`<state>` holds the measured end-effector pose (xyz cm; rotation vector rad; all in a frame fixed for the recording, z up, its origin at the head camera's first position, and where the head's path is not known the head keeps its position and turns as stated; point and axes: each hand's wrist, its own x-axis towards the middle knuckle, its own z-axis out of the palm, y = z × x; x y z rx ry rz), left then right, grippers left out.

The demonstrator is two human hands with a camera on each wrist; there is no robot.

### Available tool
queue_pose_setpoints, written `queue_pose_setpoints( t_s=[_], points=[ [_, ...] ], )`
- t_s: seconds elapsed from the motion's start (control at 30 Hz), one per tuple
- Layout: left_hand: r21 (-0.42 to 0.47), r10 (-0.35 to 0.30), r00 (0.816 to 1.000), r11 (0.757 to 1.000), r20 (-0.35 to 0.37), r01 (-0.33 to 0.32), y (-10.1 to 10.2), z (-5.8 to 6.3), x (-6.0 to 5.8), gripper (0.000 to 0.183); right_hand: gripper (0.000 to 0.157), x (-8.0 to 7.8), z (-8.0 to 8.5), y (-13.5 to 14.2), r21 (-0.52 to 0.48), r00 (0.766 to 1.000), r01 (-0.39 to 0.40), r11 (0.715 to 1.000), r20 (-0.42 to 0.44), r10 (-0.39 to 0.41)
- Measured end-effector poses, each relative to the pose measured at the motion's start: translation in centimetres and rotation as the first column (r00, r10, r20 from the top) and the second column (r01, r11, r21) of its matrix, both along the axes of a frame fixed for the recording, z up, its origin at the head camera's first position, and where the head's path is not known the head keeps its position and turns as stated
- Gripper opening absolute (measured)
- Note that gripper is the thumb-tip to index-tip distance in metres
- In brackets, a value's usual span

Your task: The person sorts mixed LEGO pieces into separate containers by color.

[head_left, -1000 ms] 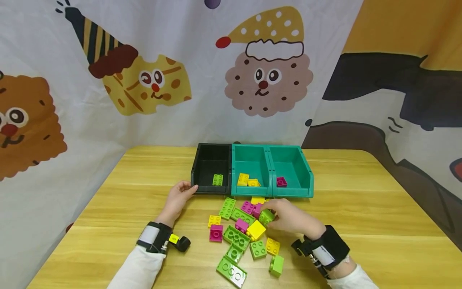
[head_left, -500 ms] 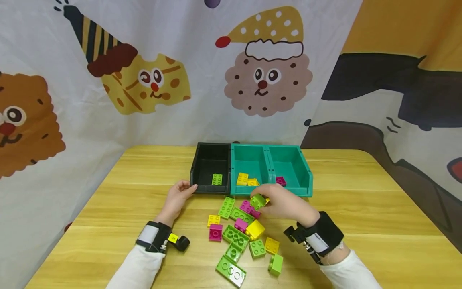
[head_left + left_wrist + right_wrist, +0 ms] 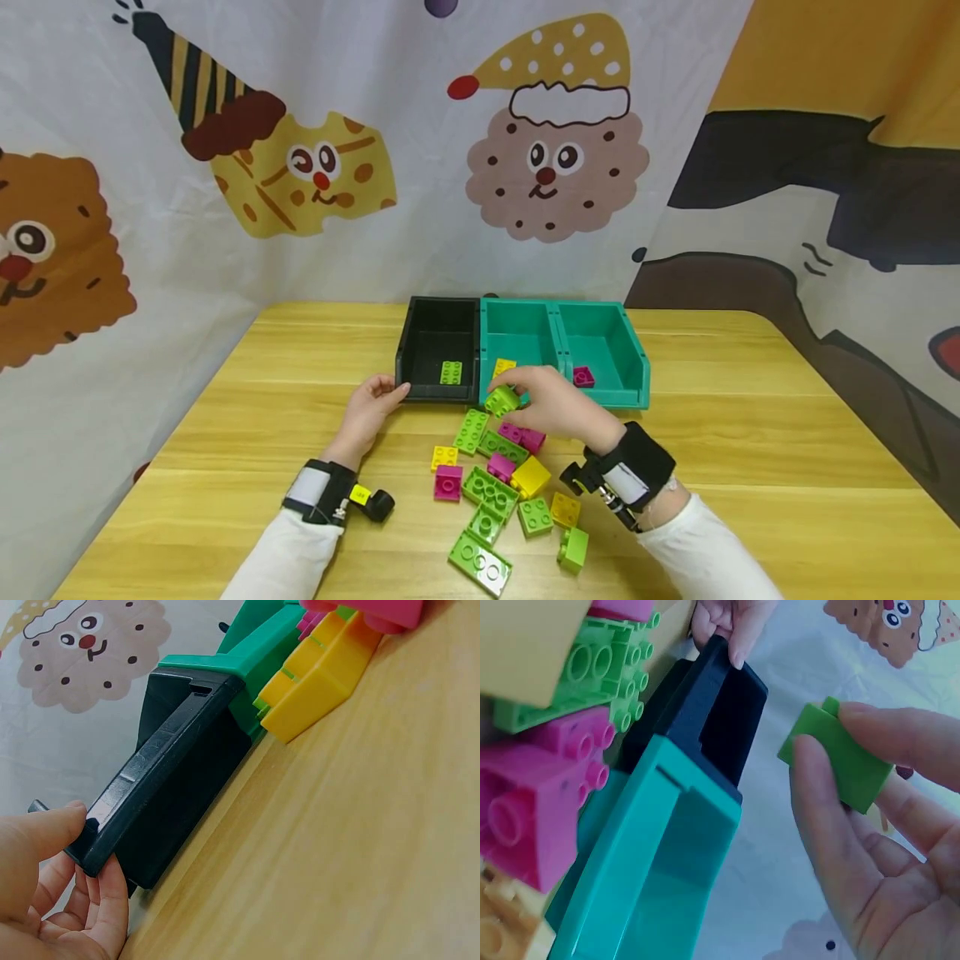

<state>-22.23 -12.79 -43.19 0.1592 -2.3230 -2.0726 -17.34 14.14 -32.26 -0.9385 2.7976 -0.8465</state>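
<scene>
My right hand (image 3: 558, 404) pinches a green toy brick (image 3: 840, 757) between thumb and fingers, held over the front edge of the middle teal bin (image 3: 522, 321). With thumb on top and fingers beneath, my left hand (image 3: 71, 885) grips the front left corner of the black bin (image 3: 169, 761). One green brick (image 3: 451, 372) lies inside the black bin. A yellow brick (image 3: 504, 367) shows in the middle bin, partly hidden by my right hand. The right teal bin (image 3: 603, 325) holds a magenta brick (image 3: 583, 377).
In front of the bins lies a loose pile of green, yellow and magenta bricks, among them a green plate-like brick (image 3: 481, 562), a yellow brick (image 3: 531, 477) and a magenta brick (image 3: 448, 483). A printed cloth (image 3: 337, 267) hangs behind the wooden table (image 3: 247, 433).
My right hand has lifted the green brick from the pile and carried it left, toward the middle and black bins. The left hand has stayed on the black bin's corner.
</scene>
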Motion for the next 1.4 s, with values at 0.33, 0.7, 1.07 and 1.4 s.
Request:
queue_pose_setpoints(
  t_s=[0.33, 0.7, 1.07, 1.4],
  points=[
    [-0.012, 0.003, 1.0, 1.0, 0.004, -0.003, 0.0, 0.1, 0.1, 0.021, 0.036, -1.5, 0.6, -3.2, 0.004, 0.996, 0.048, 0.999, 0.078, -0.048],
    [0.007, 0.003, 1.0, 1.0, 0.001, -0.003, 0.1, 0.0, 0.0, 0.021, 0.028, -3.2, -0.1, -5.9, -0.019, 0.992, 0.093, 0.995, 0.089, -0.091],
    [0.028, -0.008, 1.0, 1.0, 0.004, 0.008, -0.1, -0.1, -0.1, 0.019, 0.028, -4.3, -2.0, -9.0, 0.118, 0.995, 0.089, 0.989, -0.056, -0.083],
    [0.013, -0.025, 1.0, 1.0, 0.002, 0.025, -0.2, 0.0, 0.0, 0.022, 0.025, -4.9, -2.0, -10.5, 0.157, 0.984, 0.054, 0.986, -0.175, -0.026]
  ],
)
